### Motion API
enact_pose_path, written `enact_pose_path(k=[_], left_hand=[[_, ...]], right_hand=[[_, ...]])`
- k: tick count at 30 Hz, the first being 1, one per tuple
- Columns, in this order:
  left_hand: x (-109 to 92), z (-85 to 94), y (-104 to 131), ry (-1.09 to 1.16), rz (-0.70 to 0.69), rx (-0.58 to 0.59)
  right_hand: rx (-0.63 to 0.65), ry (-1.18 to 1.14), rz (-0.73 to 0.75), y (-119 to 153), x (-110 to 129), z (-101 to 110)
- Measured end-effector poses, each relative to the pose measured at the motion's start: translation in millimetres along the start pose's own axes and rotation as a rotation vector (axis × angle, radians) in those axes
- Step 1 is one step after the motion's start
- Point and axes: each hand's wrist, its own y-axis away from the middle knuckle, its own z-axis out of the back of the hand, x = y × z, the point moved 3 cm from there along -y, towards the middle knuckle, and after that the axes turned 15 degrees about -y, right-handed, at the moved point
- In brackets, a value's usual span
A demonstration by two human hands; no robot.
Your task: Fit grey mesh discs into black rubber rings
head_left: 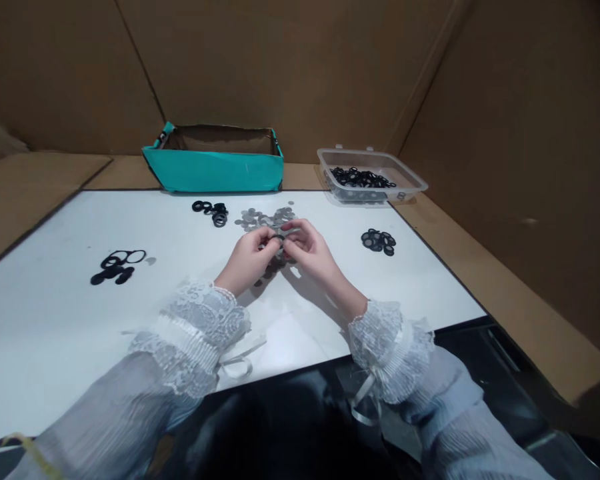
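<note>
Hands (pixel 282 247) pinched nearly closed, both gripping small black ring (pixel 279 237) above grey discs (pixel 265 220).

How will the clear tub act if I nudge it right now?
The tub looks like thin plastic, so probably light, with some flex. Wide and low, it seems more apt to slide than tip. The loose black rings inside would likely shift.
</note>
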Motion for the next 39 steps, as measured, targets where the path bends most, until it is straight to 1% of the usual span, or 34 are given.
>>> enact_pose_path(k=[2,3,5,7,11,12,13,16,17,19,21,22,23,25,27,28,30,32,36,37,39], left_hand=[[2.5,-0.6,-0.3,0.005,0.026,0.002],[3.7,-1.6,-0.5,0.000,0.041,0.026],[5.8,-4.3,-0.8,-0.013,0.058,0.090],[7.4,-6.1,-1.1,-0.008,0.062,0.115],[10.0,-5.6,-1.1,-0.006,0.067,0.029],[9.9,-5.9,-1.0,-0.010,0.067,0.034],[9.4,-6.7,-0.7,-0.013,0.068,0.061],[6.6,-11.1,0.3,-0.004,0.077,0.192],[5.7,-12.2,0.4,0.003,0.077,0.201],[4.8,-12.3,0.1,0.024,0.070,0.135],[5.5,-11.5,-0.1,0.035,0.075,0.047],[6.2,-11.3,-0.1,0.032,0.084,0.029],[6.8,-11.5,-0.1,0.028,0.096,0.036],[7.5,-12.5,-0.2,0.020,0.112,0.112],[7.6,-13.0,-0.9,0.023,0.098,0.172],[7.9,-12.5,-1.6,0.026,0.084,0.168],[9.1,-10.8,-2.9,0.031,0.066,0.117],[10.5,-9.7,-3.4,0.032,0.073,0.087],[8.1,-11.2,-2.6,0.010,0.069,0.186],[7.2,-11.1,-2.5,0.011,0.063,0.192],[7.0,-9.9,-2.7,0.026,0.059,0.155]], right_hand=[[-0.013,-0.015,0.022,-1.2,-1.3,1.1],[0.002,0.000,0.019,-2.1,-2.0,1.8],[0.053,0.049,-0.015,-4.1,-3.4,3.4],[0.083,0.078,-0.055,-5.1,-5.0,4.9],[0.058,0.022,-0.108,-3.6,-6.7,6.5],[0.066,0.022,-0.126,-3.1,-6.2,7.0],[0.084,0.035,-0.144,-2.9,-5.2,7.8],[0.163,0.100,-0.182,-3.7,-1.8,11.2],[0.173,0.108,-0.177,-4.1,-1.3,12.2],[0.144,0.093,-0.132,-5.0,-2.0,13.4],[0.080,0.068,-0.061,-5.2,-3.6,13.6],[0.058,0.068,-0.035,-5.2,-4.2,13.3],[0.052,0.078,-0.023,-5.1,-4.3,12.9],[0.082,0.115,-0.041,-5.0,-3.3,12.0],[0.121,0.136,-0.073,-5.0,-1.0,11.6],[0.127,0.128,-0.080,-4.9,0.2,11.6],[0.112,0.094,-0.088,-4.7,1.4,12.0],[0.102,0.070,-0.102,-4.6,1.5,12.5],[0.183,0.103,-0.150,-4.2,1.9,12.6],[0.189,0.099,-0.152,-4.1,2.0,12.5],[0.154,0.056,-0.146,-3.9,1.3,12.2]])
